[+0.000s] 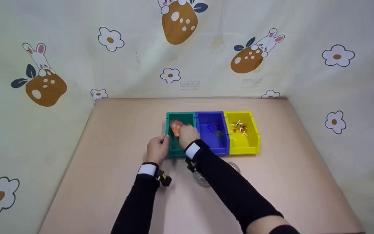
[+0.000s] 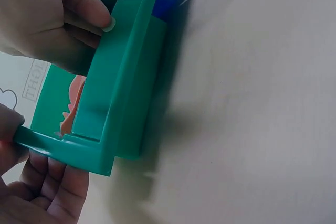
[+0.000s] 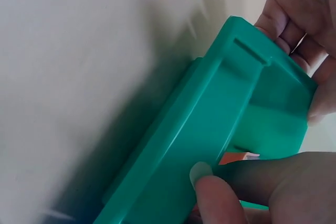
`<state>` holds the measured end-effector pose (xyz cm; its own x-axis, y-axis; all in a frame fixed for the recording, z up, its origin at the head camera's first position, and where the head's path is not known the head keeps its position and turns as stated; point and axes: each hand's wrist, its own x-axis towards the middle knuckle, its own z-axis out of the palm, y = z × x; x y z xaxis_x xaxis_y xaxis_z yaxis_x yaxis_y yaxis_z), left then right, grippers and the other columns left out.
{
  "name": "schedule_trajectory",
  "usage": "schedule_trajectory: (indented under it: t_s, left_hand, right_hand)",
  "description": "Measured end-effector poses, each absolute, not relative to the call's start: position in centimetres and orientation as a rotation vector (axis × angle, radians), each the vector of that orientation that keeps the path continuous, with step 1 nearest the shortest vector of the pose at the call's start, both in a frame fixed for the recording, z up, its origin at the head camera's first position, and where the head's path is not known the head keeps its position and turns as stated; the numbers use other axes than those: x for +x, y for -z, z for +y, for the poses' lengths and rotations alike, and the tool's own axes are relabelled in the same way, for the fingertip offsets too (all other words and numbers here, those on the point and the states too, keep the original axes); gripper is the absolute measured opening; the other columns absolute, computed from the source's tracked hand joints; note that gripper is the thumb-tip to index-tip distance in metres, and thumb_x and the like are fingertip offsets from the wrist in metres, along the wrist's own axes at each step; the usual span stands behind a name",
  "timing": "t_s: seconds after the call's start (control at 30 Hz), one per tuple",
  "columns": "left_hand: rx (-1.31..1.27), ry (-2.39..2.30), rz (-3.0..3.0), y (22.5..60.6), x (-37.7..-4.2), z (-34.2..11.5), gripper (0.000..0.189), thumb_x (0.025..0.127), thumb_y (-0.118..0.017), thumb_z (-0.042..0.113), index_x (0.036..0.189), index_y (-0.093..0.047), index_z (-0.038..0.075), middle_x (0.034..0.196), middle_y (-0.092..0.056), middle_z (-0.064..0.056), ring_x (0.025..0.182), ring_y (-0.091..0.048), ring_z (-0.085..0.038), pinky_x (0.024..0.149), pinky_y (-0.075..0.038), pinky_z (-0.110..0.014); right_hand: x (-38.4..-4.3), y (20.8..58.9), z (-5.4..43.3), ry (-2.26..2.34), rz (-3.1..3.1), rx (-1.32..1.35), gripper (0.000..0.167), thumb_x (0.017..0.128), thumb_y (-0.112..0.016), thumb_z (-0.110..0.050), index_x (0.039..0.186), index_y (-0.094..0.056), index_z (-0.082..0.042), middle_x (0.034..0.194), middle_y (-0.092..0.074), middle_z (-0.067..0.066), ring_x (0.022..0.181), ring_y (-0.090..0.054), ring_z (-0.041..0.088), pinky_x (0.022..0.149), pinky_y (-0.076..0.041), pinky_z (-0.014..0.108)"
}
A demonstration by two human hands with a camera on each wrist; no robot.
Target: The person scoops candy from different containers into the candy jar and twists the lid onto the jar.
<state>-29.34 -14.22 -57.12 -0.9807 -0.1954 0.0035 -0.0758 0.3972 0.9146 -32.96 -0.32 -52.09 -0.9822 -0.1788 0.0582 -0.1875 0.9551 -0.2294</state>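
Pale cloth (image 1: 141,61) at the back and both sides, printed with rabbits, brown strawberries and outlined flowers, around a light wood-toned table (image 1: 109,136). Farthest left among the things on view, a black sleeve (image 1: 136,201), slanting up from the bottom edge to a white strap (image 1: 147,169) with a small black wrist camera (image 1: 165,179) on its inner side. Beyond it, left hand (image 1: 157,149) with knuckles up at the near left corner of a green bin (image 1: 176,152), pinching its side wall: thumb at the rim, fingers bent against the outer face. Within the green bin, near its left wall, pink-and-orange pieces (image 1: 176,127), partly covered and too small to identify. Just right of those, right hand (image 1: 188,135) dipping into the same bin, thumb bent over the inner face of the front lip; other fingers mostly hidden, so cannot tell whether spread or pinching a piece. Behind that hand, a second black sleeve (image 1: 235,190), running diagonally to lower right, above a partly hidden clear round container (image 1: 201,179). Next, touching the green bin, a blue bin (image 1: 213,151) with small blue pieces (image 1: 212,127); rightmost, a yellow bin (image 1: 243,150) with white sticks (image 1: 244,133) among red and dark bits.
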Motion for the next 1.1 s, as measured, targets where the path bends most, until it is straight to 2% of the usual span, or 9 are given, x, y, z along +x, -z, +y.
schedule_trajectory:
  t_s: [0.3,0.43,0.57,0.63,0.7,0.8,0.87,0.93,1.1]
  left_hand:
    - [0.290,1.592,-2.586,55.8,-28.5,-13.4,0.036,0.112,-0.060,0.023,0.141,-0.071,0.005,0.142,-0.072,-0.019,0.105,-0.068,-0.027,0.085,-0.054,-0.036]
    - [0.291,1.614,-2.587,55.8,-28.6,-13.5,0.038,0.112,-0.059,0.024,0.144,-0.069,0.005,0.142,-0.072,-0.020,0.104,-0.067,-0.025,0.084,-0.054,-0.035]
    - [0.270,1.641,-2.553,56.5,-28.9,-13.8,0.036,0.112,-0.060,0.025,0.138,-0.075,0.005,0.109,-0.079,-0.015,0.083,-0.059,-0.021,0.069,-0.044,-0.028]
    - [0.279,1.651,-2.550,56.5,-28.9,-13.8,0.035,0.111,-0.060,0.025,0.134,-0.078,0.005,0.091,-0.072,-0.009,0.075,-0.052,-0.020,0.065,-0.040,-0.028]
    - [0.282,1.652,-2.558,56.4,-28.9,-13.8,0.035,0.112,-0.060,0.025,0.133,-0.078,0.004,0.085,-0.066,-0.007,0.073,-0.050,-0.018,0.064,-0.039,-0.028]
    - [0.334,1.669,-2.587,55.7,-28.7,-13.5,0.037,0.113,-0.058,0.026,0.138,-0.075,0.004,0.097,-0.072,-0.014,0.079,-0.053,-0.022,0.067,-0.040,-0.029]
    - [0.341,1.653,-2.607,55.7,-28.7,-13.6,0.038,0.114,-0.057,0.027,0.142,-0.072,0.006,0.117,-0.078,-0.018,0.090,-0.060,-0.021,0.071,-0.043,-0.027]
    - [0.350,1.649,-2.616,55.7,-28.6,-13.6,0.038,0.114,-0.057,0.027,0.143,-0.071,0.007,0.127,-0.078,-0.018,0.095,-0.062,-0.022,0.073,-0.044,-0.026]
    - [0.348,1.668,-2.612,55.6,-28.6,-13.6,0.038,0.115,-0.056,0.027,0.127,-0.081,0.002,0.108,-0.073,-0.018,0.085,-0.054,-0.022,0.068,-0.039,-0.029]
  right_hand:
    - [-32.7,51.6,0.1,-0.379,-3.057,0.304,0.016,0.103,-0.069,-0.006,0.107,-0.080,0.003,0.107,-0.082,0.022,0.101,-0.081,0.038,0.088,-0.068,0.049]
    - [-32.8,51.2,0.1,-0.422,-3.090,0.239,0.017,0.104,-0.068,-0.007,0.111,-0.080,0.003,0.110,-0.081,0.021,0.103,-0.081,0.038,0.088,-0.068,0.049]
    - [-32.8,50.9,0.1,-0.454,-3.116,0.190,0.017,0.103,-0.070,-0.008,0.113,-0.079,0.003,0.112,-0.081,0.021,0.104,-0.080,0.038,0.087,-0.068,0.049]
    - [-32.7,50.7,0.2,-0.467,-3.123,0.175,0.018,0.100,-0.072,-0.008,0.113,-0.079,0.003,0.112,-0.081,0.021,0.104,-0.080,0.038,0.086,-0.068,0.050]
    - [-32.5,50.5,0.4,-0.481,-3.117,0.171,0.018,0.098,-0.074,-0.007,0.112,-0.079,0.003,0.111,-0.081,0.022,0.104,-0.080,0.039,0.086,-0.068,0.050]
    - [-32.1,50.2,0.6,-0.502,-3.097,0.178,0.017,0.095,-0.075,-0.006,0.109,-0.079,0.004,0.108,-0.081,0.022,0.102,-0.080,0.039,0.085,-0.068,0.051]
    - [-31.8,50.1,0.7,-0.500,-3.075,0.201,0.016,0.094,-0.075,-0.006,0.106,-0.078,0.004,0.106,-0.081,0.022,0.100,-0.081,0.039,0.084,-0.068,0.050]
    - [-31.5,49.9,0.9,-0.495,-3.063,0.223,0.014,0.094,-0.076,-0.005,0.104,-0.078,0.004,0.103,-0.081,0.022,0.098,-0.081,0.039,0.083,-0.068,0.050]
    - [-30.8,49.2,1.4,-0.539,-3.059,0.229,0.011,0.095,-0.076,-0.007,0.100,-0.076,0.003,0.100,-0.081,0.020,0.094,-0.081,0.036,0.080,-0.068,0.047]
